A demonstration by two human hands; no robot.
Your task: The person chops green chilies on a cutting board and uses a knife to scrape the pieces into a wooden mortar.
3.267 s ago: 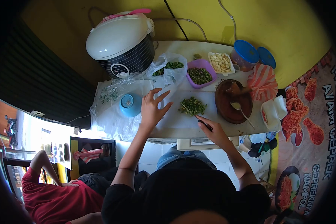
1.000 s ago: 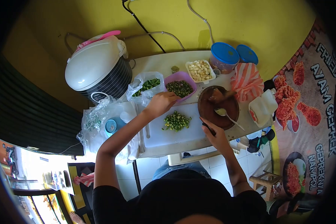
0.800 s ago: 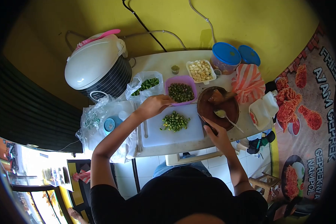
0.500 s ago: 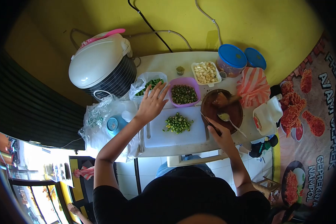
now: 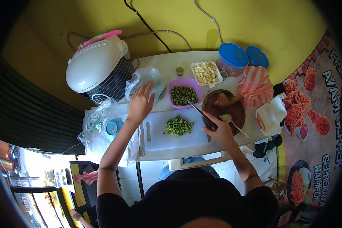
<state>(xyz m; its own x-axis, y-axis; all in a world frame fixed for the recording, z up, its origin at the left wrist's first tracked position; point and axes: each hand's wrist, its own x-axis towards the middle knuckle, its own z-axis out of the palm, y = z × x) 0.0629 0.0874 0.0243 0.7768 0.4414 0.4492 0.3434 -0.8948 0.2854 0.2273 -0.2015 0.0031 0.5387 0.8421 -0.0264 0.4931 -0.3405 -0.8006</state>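
My right hand (image 5: 221,133) is wrapped round the dark handle of a knife (image 5: 196,108). Its blade points up and left, over the near right corner of a purple tub (image 5: 198,84) of chopped green pieces. Below the blade, a heap of cut green chilies (image 5: 179,126) lies on a white cutting board (image 5: 159,140). My left hand (image 5: 140,102) is at a clear plastic bag (image 5: 152,74), fingers stretched out and thumb apart. That hand and the folded plastic hide most of what the bag holds.
Right of the board sits a brown mortar (image 5: 237,110) with a pestle and a spoon (image 5: 235,124). Behind are a tray of pale cut pieces (image 5: 206,74) and a blue-lidded container (image 5: 232,55). A rice cooker (image 5: 97,62) stands left; an open foam box (image 5: 271,114) lies right.
My right hand has raised the knife from the board's right edge toward the purple tub. My left hand has shifted left and down onto the bag, whose green contents are now mostly covered.
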